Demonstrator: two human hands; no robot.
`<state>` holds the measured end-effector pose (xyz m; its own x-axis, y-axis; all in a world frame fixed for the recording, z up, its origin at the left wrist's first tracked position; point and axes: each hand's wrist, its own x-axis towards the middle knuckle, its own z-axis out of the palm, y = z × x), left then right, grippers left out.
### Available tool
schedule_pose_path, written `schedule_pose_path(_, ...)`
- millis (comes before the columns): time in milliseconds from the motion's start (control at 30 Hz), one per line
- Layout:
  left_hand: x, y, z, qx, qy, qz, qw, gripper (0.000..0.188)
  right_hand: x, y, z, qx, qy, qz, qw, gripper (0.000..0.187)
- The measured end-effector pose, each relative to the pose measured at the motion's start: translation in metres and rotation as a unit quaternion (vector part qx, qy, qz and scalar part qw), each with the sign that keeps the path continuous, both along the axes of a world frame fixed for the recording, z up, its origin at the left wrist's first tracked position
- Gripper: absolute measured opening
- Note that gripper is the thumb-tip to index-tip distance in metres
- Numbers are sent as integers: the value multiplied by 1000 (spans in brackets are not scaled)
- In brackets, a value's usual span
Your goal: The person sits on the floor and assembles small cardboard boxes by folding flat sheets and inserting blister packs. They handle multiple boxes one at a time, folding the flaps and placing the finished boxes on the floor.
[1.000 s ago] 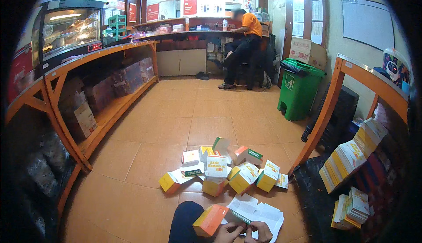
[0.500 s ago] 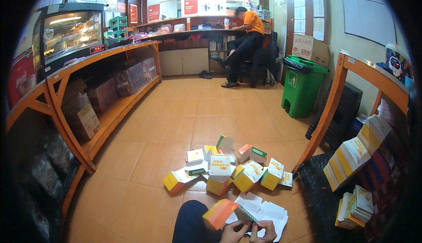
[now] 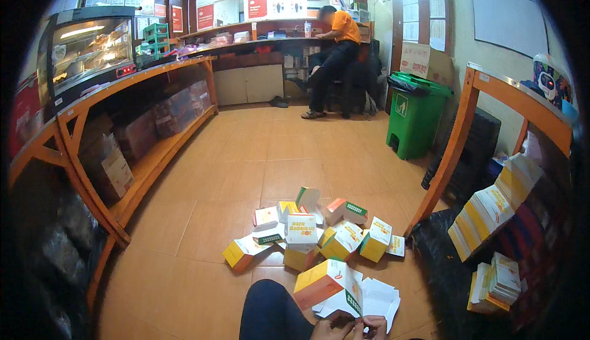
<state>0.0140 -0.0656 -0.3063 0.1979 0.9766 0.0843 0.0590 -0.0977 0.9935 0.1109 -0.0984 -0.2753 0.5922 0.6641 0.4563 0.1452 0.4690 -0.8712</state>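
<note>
A yellow, orange, white and green folding food box (image 3: 326, 281) stands tilted above the floor at the bottom middle. Its lower edge is pinched between the closed fingers of my left hand (image 3: 332, 326) and my right hand (image 3: 371, 326); the two hands nearly touch. White, flattened cartons (image 3: 382, 300) lie under and beside it on the floor. Just beyond is a heap of folded boxes, among them a white-topped box (image 3: 302, 230), a yellow-sided box (image 3: 376, 241) and an opened yellow box (image 3: 239, 254). The fingertips are partly hidden by the box edge.
My dark-clad knee (image 3: 270, 309) is left of the hands. Stacks of flat cartons (image 3: 485, 217) stand at right by an orange table leg (image 3: 445, 155). A green bin (image 3: 415, 118) is farther back. An orange shelf (image 3: 163, 149) runs along the left; a person (image 3: 335, 57) leans at the far counter.
The box in my hands has tipped upward and turned, now showing its yellow side and white panel. Both hands stay close together at its edge. The whole view has shifted slightly.
</note>
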Motion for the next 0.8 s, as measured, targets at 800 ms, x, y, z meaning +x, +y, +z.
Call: schedule_pose_path(800,-11,-4,-44,-62,0,-33,998,42,30,-6,52,12,-239,70,968,20)
